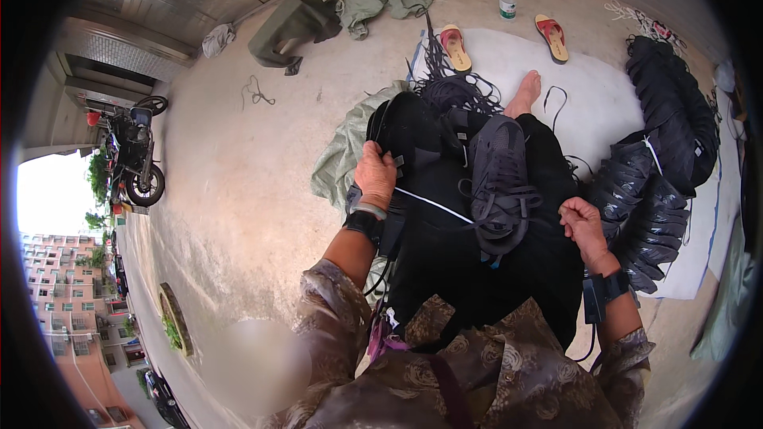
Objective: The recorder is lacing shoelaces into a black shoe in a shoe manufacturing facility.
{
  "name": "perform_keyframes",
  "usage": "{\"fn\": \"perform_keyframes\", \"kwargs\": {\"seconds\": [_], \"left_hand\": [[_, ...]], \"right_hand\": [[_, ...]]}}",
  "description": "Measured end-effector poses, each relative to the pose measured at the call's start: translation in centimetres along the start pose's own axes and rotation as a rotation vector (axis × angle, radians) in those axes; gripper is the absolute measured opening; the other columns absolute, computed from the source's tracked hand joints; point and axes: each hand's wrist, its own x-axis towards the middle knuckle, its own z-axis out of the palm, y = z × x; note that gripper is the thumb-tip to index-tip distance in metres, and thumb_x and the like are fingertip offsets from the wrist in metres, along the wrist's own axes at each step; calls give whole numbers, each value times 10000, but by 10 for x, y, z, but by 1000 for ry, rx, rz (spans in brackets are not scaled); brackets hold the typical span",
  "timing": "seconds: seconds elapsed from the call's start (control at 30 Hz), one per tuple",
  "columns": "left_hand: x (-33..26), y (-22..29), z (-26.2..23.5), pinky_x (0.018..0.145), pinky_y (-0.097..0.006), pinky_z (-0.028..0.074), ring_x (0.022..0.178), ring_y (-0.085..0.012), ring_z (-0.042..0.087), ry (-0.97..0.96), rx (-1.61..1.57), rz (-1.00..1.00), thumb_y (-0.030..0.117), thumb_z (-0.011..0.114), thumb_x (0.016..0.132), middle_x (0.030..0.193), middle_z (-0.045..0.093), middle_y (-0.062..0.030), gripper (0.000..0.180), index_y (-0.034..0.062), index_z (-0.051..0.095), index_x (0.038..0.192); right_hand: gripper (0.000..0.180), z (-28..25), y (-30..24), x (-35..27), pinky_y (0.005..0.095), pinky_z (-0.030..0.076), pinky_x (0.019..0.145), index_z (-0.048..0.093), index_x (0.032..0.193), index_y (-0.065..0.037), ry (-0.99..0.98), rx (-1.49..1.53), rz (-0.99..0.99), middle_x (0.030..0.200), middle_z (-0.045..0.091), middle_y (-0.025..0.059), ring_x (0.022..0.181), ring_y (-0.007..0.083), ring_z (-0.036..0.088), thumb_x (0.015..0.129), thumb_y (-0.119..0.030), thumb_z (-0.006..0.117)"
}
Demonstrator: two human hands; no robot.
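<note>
We see a dark grey fabric shoe with dark laces (499, 159) on the black-trousered lap (437, 270), between both hands.
Our left grip (375, 175) is curled closed beside a thin white cord (433, 205) reaching the shoe; whether it holds the cord, we cannot tell. Our right grip (584, 226) is pinched closed over the right thigh, contents unclear. Rows of black shoes (644, 202) lie to the right.

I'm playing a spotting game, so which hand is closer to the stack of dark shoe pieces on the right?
Right. The right hand is just left of the stack of dark shoe pieces; the left hand is farther left, past the laced dark shoe.
</note>
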Motion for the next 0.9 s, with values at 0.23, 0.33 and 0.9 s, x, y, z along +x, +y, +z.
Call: {"fn": "perform_keyframes", "kwargs": {"seconds": [0.23, 0.33, 0.9], "left_hand": [[13, 3, -21, 681, -444, 482, 783, -361, 610, -171, 304, 19, 384, 592, 772, 787, 632, -163, 327, 108, 559, 943], [12, -21, -26, 694, -447, 488, 808, -357, 610, -310, 409, -3, 417, 538, 800, 826, 634, -174, 314, 123, 613, 883], [-50, 96, -183, 421, -322, 369, 418, -280, 461, -156, -259, 508, 95, 608, 793, 493, 445, -131, 247, 25, 480, 593]], "right_hand": [[98, -1, -13, 2, 186, 354, 427, 576, 770, -43, -22, 1, 29, 590, 495, -12, 465, 44, 432, 836, -115, 584], [178, 5, -21, 8, 201, 361, 457, 585, 748, -21, -120, -160, -37, 580, 503, -16, 488, 55, 432, 823, -179, 622], [249, 34, -7, 30, 370, 446, 566, 589, 696, -37, -58, -750, -435, 578, 548, 120, 590, 277, 575, 774, -269, 632]]}}
